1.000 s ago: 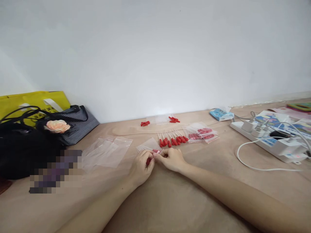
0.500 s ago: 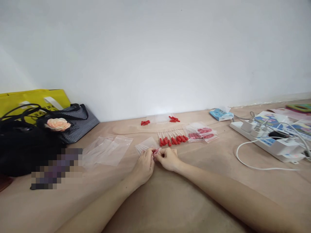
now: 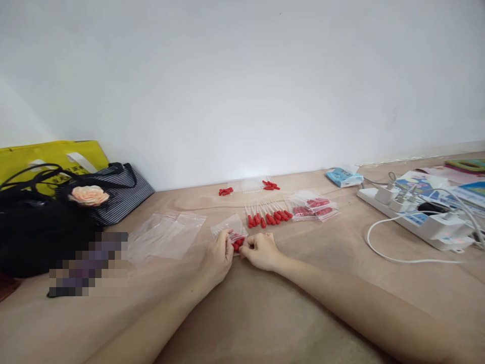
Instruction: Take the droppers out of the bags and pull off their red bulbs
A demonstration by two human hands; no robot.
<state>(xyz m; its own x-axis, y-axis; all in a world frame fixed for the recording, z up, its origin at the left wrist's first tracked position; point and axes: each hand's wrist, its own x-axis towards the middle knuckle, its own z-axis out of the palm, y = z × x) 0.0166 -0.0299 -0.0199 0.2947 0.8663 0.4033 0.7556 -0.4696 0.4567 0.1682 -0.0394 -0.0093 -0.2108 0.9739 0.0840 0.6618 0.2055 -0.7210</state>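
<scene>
From my head camera, just below the middle of the frame, my left hand (image 3: 219, 255) and my right hand (image 3: 260, 250) meet over the tan cloth-covered surface (image 3: 288, 313). Both are curled nearly closed, fingertips pinching the near edge of a small clear plastic zip bag with red-bulbed droppers inside (image 3: 234, 232). The bag lies flat on the surface, its far end pointing up the frame, and the red bulbs sit bunched between my two thumbs.

Just above and right of my hands is a row of loose clear droppers with red rubber bulbs (image 3: 268, 216), bulbs toward me, stems fanned away. Right of that row lie two filled clear bags of red droppers (image 3: 313, 207), overlapping each other. Further up, near the white wall (image 3: 242, 86), are two small clusters of loose red bulbs (image 3: 226, 191) with a few clear stems between them.

Left of my left hand is a flat stack of empty clear zip bags (image 3: 166, 235). At the left edge of the frame sit a black handbag with a peach fabric rose (image 3: 41, 227), a grey striped bag (image 3: 117, 192) behind it, and a yellow shopping bag (image 3: 49, 156) against the wall.

At the right, a white power strip with plugged-in adapters (image 3: 420, 220) lies diagonally, its white cable (image 3: 382, 247) looping toward me. A small blue tissue packet (image 3: 343, 177) lies above it.
</scene>
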